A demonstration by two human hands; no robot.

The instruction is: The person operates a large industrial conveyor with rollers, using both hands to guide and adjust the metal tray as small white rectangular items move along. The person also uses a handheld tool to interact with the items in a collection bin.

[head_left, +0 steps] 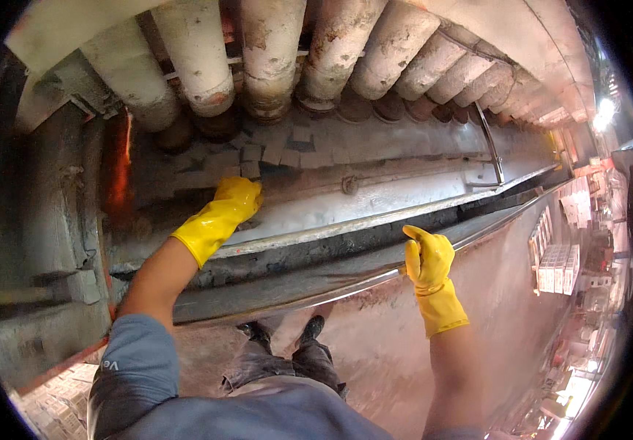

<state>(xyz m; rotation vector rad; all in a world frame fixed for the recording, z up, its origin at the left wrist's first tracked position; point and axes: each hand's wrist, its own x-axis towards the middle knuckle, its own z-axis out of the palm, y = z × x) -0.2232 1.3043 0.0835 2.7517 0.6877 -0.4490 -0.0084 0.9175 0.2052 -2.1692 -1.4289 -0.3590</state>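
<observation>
Both my hands wear yellow rubber gloves. My left hand [237, 199] reaches over the wet grey ledge [346, 209], closed, close to several small flat squarish pieces [276, 152] lying there. Whatever its fingers may hold is hidden. My right hand [431, 258] is closed at the near metal rim [360, 282] of a long trough, its thumb side toward the left. I cannot make out anything in its curled fingers, nor tell if it touches the rim.
A row of thick, worn pale rollers [272, 59] hangs over the ledge. A thin metal bar [489, 147] stands toward its right end. Between ledge and rim runs a dark channel [346, 246]. Stacked white blocks [558, 268] stand far right; my boots [309, 330] are on the reddish floor.
</observation>
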